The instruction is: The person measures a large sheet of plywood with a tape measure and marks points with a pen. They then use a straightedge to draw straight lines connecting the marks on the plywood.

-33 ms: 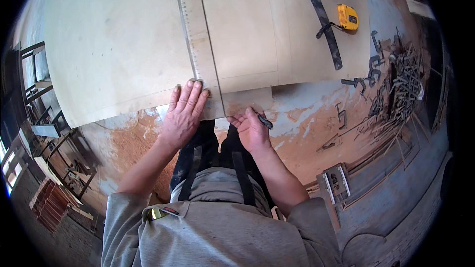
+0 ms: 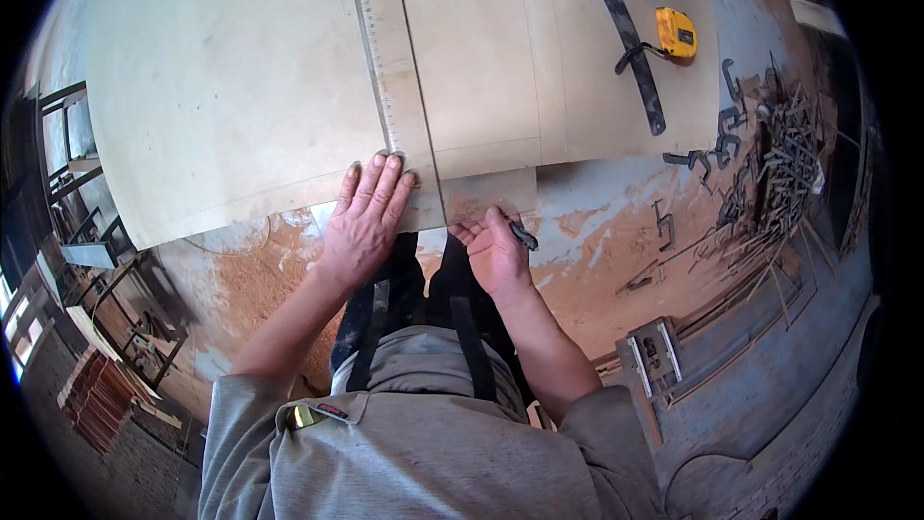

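A long T-square (image 2: 395, 67) with a graduated edge lies across a large pale sheet (image 2: 241, 87). Its broad, see-through crosspiece (image 2: 489, 191) sits along the sheet's near edge. My left hand (image 2: 361, 221) rests flat on the near end of the blade, fingers stretched out. With its fingers curled, my right hand (image 2: 496, 248) touches the crosspiece's near edge right of the blade. A short dark tool (image 2: 523, 235) sticks out from between its thumb and fingers; its exact kind is not clear. Thin pencil lines run across the sheet.
On the sheet's right part lie a dark metal strip (image 2: 621, 29) and a yellow tape measure (image 2: 677, 34). Clamps and a heap of metal pieces (image 2: 794, 154) lie on the dusty floor at right. Metal frames (image 2: 87, 173) stand at left, near stacked reddish pieces (image 2: 99, 400).
The T-square has slid slightly to the right along the sheet's near edge. Both my hands have shifted right with it. The tape measure and dark strip stay put.
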{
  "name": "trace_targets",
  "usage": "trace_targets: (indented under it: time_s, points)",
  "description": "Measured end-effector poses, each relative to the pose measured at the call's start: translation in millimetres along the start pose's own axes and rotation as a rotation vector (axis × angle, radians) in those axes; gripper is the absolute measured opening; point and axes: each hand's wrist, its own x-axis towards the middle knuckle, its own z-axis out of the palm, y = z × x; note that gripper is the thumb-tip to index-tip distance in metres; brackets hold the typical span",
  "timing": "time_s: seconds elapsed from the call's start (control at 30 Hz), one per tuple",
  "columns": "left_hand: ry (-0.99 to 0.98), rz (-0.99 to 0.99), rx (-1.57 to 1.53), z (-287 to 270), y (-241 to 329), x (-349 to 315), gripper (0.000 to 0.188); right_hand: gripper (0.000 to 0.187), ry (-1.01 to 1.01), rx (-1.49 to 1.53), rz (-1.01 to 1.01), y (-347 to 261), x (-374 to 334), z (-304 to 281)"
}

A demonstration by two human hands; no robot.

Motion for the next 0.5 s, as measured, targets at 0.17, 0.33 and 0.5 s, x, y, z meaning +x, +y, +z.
trace_targets:
  time_s: [0.17, 0.33, 0.5]
  points:
    - [0.018, 0.021, -0.022, 1.7, 6.9, 10.9, 0.061, 0.02, -0.008, 0.032, -0.064, -3.1, 2.2, -5.9]
    - [-0.001, 0.057, -0.01, 3.4, 5.1, 10.8, 0.063, 0.016, 0.019, 0.054, -0.11, 0.2, 1.1, 0.1]
    - [-0.003, 0.091, -0.025, 6.1, 6.3, 12.3, 0.07, 0.016, 0.022, 0.051, -0.12, -1.3, 1.9, -0.2]
